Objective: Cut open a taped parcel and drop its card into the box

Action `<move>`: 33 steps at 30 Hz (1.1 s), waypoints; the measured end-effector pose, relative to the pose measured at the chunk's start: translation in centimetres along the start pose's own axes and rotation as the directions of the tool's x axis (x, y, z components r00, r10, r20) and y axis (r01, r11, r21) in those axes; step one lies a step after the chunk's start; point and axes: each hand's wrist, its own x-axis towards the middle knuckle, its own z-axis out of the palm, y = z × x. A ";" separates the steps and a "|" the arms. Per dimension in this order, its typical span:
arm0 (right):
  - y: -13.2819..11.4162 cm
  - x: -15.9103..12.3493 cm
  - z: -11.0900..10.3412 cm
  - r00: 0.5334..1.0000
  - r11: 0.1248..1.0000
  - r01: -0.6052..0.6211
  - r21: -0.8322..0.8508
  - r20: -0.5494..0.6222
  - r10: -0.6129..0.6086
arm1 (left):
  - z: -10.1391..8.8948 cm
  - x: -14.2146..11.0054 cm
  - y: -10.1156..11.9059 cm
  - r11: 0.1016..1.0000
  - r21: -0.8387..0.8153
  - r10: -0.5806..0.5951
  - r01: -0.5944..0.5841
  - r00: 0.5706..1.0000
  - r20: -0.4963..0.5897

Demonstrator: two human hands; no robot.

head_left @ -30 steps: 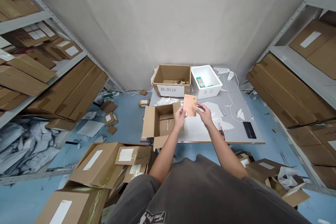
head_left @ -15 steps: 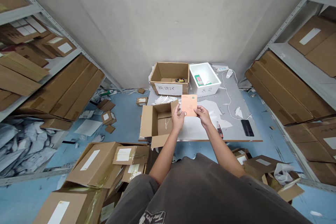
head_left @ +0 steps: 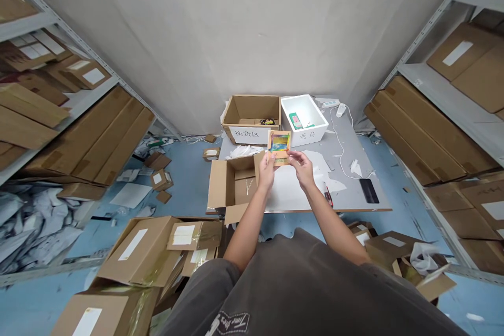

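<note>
Both hands hold a small flat orange packet (head_left: 280,143) with a colourful picture on the side facing me. My left hand (head_left: 266,172) is closed on its lower left corner. Its lower right edge is pinched by my right hand (head_left: 301,167). The packet is upright above the table, in front of two bins. Just left of my left hand stands an open cardboard box (head_left: 241,185) with its flaps folded out. Beneath my hands lies a white sheet (head_left: 289,194), and a red-and-black tool (head_left: 328,195) rests to the right.
At the table's back stand a labelled carton (head_left: 252,135) and a white foam box (head_left: 311,136) holding a green item. A phone (head_left: 369,191) and a white cable (head_left: 340,155) lie at the right. Stacked cartons (head_left: 137,252) crowd the floor on my left; shelves flank both sides.
The packet has been turned over, from a plain orange printed side to the colourful picture side. Both hands have shifted slightly, and the right hand's hold has changed.
</note>
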 end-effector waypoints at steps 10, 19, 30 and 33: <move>1.7 0.2 -1.1 0.979 0.972 -0.200 0.119 0.060 0.194 | -1.3 -0.7 -2.6 0.976 -0.113 -0.183 0.186 0.982 0.040; 1.7 0.3 -1.9 0.972 0.964 -0.231 0.129 0.070 0.223 | -1.1 -1.0 -2.2 0.976 -0.098 -0.190 0.193 0.981 0.046; 2.3 1.5 -4.8 0.970 0.956 -0.242 0.166 0.065 0.234 | 0.5 -0.9 -2.7 0.987 0.095 -0.132 0.129 0.991 0.025; 2.8 2.8 -5.5 0.975 0.962 -0.219 0.160 0.066 0.211 | 0.4 -0.5 -2.7 0.955 0.297 -0.024 0.021 1.000 0.008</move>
